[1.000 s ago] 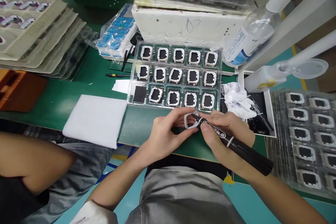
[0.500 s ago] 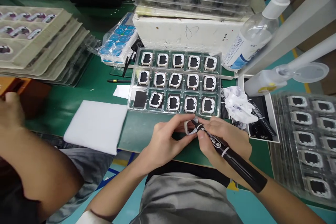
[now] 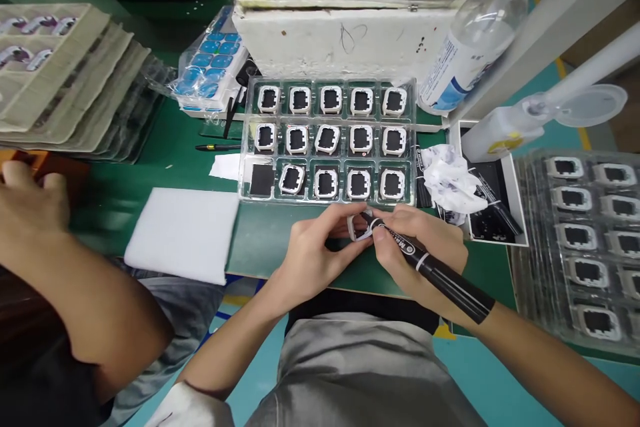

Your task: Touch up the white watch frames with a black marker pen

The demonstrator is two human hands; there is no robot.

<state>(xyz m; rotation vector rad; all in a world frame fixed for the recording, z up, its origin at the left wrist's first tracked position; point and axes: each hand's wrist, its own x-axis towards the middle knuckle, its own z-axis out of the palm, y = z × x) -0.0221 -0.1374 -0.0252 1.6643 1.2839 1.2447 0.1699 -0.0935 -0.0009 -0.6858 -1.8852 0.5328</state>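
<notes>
Near the green bench edge, our left hand (image 3: 313, 253) pinches a small white frame (image 3: 359, 227), largely hidden by fingers. Our right hand (image 3: 420, 250) grips a black marker (image 3: 430, 268), tip up-left on the frame, barrel running down-right. Behind, a clear tray (image 3: 327, 147) holds fourteen similar frames; one pocket shows only a black square.

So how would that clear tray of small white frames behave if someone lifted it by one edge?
The clear tray looks thin and moulded, so it would probably flex. The white frames sit loose in open pockets, some askew, and could spill if tipped. Probably light.
</notes>
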